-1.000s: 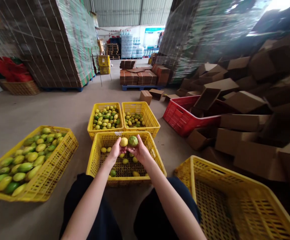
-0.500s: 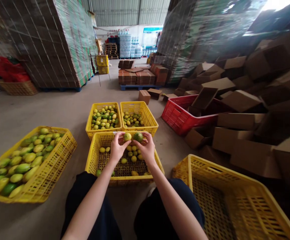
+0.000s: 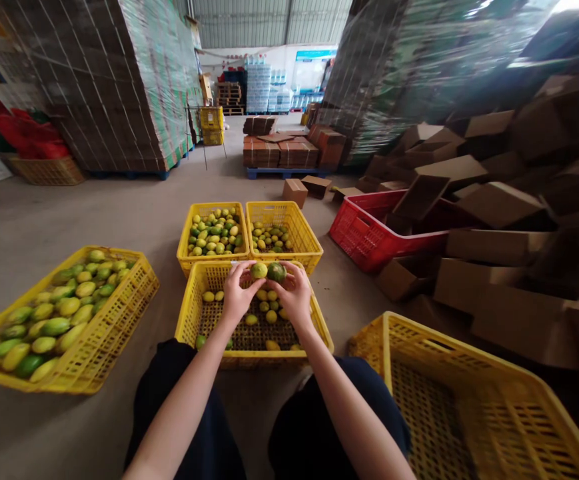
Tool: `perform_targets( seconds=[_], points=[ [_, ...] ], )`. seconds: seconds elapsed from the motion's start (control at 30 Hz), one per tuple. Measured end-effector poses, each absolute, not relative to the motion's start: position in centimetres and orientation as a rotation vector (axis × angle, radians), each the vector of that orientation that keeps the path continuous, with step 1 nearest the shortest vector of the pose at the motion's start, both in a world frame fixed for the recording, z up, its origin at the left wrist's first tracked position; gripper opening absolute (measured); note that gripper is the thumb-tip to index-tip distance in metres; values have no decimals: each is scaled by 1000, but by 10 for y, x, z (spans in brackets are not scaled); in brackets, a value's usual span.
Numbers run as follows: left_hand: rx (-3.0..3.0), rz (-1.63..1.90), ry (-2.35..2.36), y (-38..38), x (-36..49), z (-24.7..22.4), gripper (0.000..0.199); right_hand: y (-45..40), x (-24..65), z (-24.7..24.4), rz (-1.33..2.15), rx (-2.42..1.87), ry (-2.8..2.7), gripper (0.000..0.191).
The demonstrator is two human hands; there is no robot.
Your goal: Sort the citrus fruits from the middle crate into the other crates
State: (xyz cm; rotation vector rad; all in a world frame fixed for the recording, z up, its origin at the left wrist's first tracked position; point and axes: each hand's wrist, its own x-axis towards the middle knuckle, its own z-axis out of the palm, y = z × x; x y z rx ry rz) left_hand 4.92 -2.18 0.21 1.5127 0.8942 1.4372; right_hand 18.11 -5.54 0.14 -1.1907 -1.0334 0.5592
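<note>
Over the near yellow crate, my left hand pinches a yellow-green lemon between thumb and fingers. My right hand is closed on a darker green lemon. Both fruits are held side by side, touching or nearly so. Below them, loose yellow lemons lie scattered on the crate's slatted floor, with a few greener ones at its near left. My wrists and forearms hide part of the crate.
Behind stand two yellow crates, one well filled and one part filled. A full crate is at left; another yellow crate is at near right. A red crate adjoins piled cardboard boxes. Wrapped pallet stacks rise behind.
Both lemons have come closer together between my hands, and the yellow-green one seems slightly turned. The whole view has shifted a little, so the surroundings sit further right.
</note>
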Motion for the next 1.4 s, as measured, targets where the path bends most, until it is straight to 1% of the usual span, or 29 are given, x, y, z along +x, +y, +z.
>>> perform_targets(
  seconds=[0.13,0.23,0.4,0.53,0.67,0.83,0.9,0.97,1.03,1.1,1.23,1.4],
  points=[
    [1351,1368,901,-18,43,6,43,-56,179,5,745,-1124,-945,45],
    [1151,1293,871,-15,37,8,42,-55,179,9,874,-1080,-852,47],
    [805,1170,776,-12,24,9,31,-52,177,12,1158,-928,-703,28],
    [688,1139,703,-15,15,12,24,-49,174,12,1303,-869,-643,25],
    [695,1135,704,-15,9,14,23,-47,171,11,1366,-844,-618,30],
    [697,1228,773,-14,4,7,17,-44,165,7,1361,-877,-616,34],
    [714,1246,800,-15,2,5,21,-43,162,6,1364,-890,-623,33],
    [735,1231,834,-16,1,5,30,-42,157,5,1367,-896,-625,32],
    [776,1201,848,-18,0,6,39,-41,153,3,1364,-898,-647,35],
    [825,1169,835,-20,0,7,42,-41,149,2,1348,-898,-688,38],
    [813,1143,825,-20,-1,7,37,-41,148,1,1346,-891,-729,39],
    [633,1196,870,-13,-3,3,19,-39,152,0,1323,-902,-665,35]
  ],
)
